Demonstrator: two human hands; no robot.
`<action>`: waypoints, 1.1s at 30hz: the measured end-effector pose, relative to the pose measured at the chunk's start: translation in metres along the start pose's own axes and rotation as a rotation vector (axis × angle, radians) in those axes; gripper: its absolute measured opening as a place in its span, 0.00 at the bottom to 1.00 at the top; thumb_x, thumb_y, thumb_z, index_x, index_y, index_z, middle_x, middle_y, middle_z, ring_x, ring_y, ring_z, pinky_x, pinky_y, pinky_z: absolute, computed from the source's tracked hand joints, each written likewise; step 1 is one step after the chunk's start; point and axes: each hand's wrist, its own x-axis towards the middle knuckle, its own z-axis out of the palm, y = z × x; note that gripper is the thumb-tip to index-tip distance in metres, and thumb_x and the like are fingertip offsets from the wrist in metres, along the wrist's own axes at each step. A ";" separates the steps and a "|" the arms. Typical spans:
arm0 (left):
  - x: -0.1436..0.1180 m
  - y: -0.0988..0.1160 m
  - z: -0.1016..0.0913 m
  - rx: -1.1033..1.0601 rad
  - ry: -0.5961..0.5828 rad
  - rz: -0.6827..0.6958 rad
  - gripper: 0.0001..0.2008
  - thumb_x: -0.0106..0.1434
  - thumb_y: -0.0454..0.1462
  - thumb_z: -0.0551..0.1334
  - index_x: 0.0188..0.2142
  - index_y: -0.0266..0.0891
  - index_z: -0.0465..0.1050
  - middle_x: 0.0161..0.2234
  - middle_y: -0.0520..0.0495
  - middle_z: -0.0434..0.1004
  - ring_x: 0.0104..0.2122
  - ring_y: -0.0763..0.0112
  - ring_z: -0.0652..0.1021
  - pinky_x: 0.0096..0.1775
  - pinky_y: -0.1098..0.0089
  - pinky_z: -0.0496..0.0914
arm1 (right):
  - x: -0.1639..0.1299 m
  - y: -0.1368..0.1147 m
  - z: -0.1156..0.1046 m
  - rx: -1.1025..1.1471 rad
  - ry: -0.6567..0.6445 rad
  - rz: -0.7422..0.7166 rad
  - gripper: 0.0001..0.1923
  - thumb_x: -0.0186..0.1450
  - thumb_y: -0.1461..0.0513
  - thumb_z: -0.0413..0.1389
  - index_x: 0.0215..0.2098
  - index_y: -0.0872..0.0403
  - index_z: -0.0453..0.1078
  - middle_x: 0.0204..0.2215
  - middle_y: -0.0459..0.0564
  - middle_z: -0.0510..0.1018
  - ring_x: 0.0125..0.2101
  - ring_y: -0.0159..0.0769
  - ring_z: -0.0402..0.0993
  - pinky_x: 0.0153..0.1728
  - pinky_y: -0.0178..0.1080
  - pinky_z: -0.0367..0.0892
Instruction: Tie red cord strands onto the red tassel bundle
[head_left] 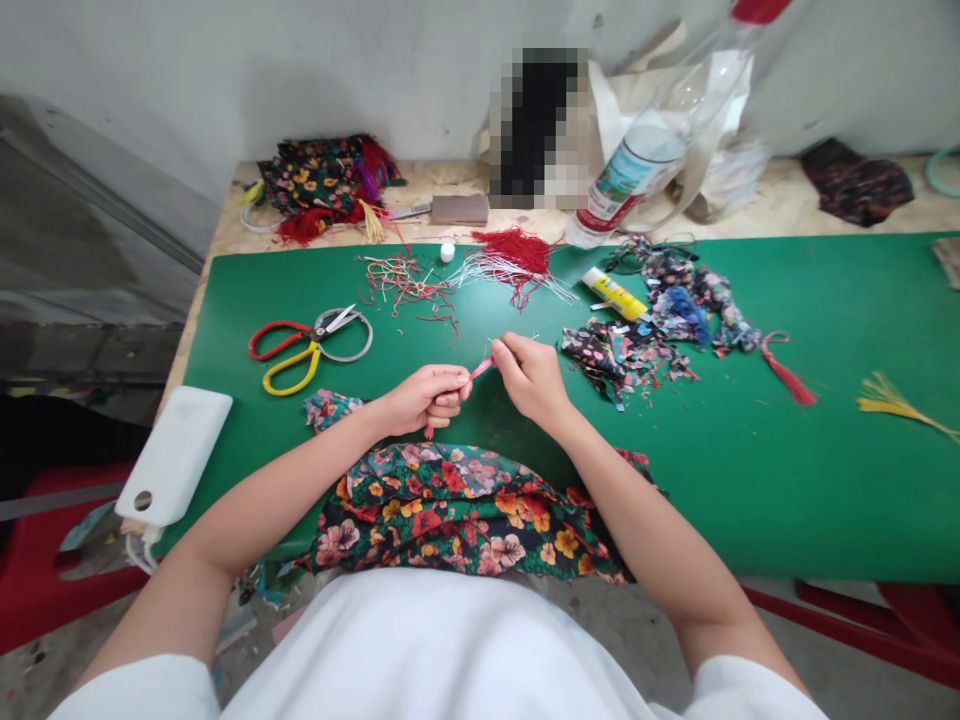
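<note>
A thin pinkish-red strip (481,370), perhaps rolled cloth or cord, is stretched between my two hands. My left hand (429,402) is closed around it, and a reddish end pokes out below the fingers. At the strip's upper right end, my right hand (531,382) pinches it, with thin white strands showing by the fingertips. Floral cloth (450,510) lies bunched under my forearms along the table's front edge. Whatever the curled fingers cover is hidden.
On the green mat (780,470) lie scissors (315,345), red threads (514,255), a glue stick (615,293), fabric scraps (622,350) and a red tassel (787,370). A white power bank (176,455) sits at left, a large plastic bottle (637,170) at the back.
</note>
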 end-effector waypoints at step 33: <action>0.003 0.000 -0.002 -0.052 -0.057 -0.020 0.10 0.61 0.38 0.59 0.26 0.35 0.63 0.15 0.61 0.48 0.13 0.86 0.48 0.14 0.83 0.46 | 0.045 0.009 -0.011 -0.018 -0.028 -0.095 0.08 0.65 0.58 0.50 0.34 0.53 0.67 0.28 0.48 0.74 0.27 0.33 0.68 0.32 0.38 0.65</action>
